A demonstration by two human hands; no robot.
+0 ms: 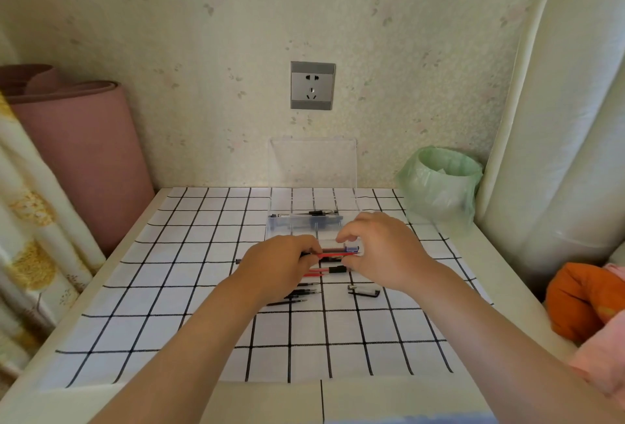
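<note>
Both hands meet in the middle of the frame, just in front of the clear box (304, 224), and between them is a red pen (329, 255), held level a little above the checked cloth (203, 288). The left hand (280, 263) has its fingers curled tight round the pen's left end. The right hand (382, 247) arches over the right end, thumb below and forefinger bent above, pinching it. Holding it at both ends like that looks to me like fitting or pulling apart its pieces, not just carrying it.

The loose parts lie within easy reach below the hands: black refills (301, 291), a red refill (314, 274) and a short capped piece (363, 291) lower right of them. The box's lid (313, 163) stands open against the wall, so finished pens can drop straight in; one already lies along its back compartment. A bin with a green bag (439, 183) waits at the tabletop's upper right.
</note>
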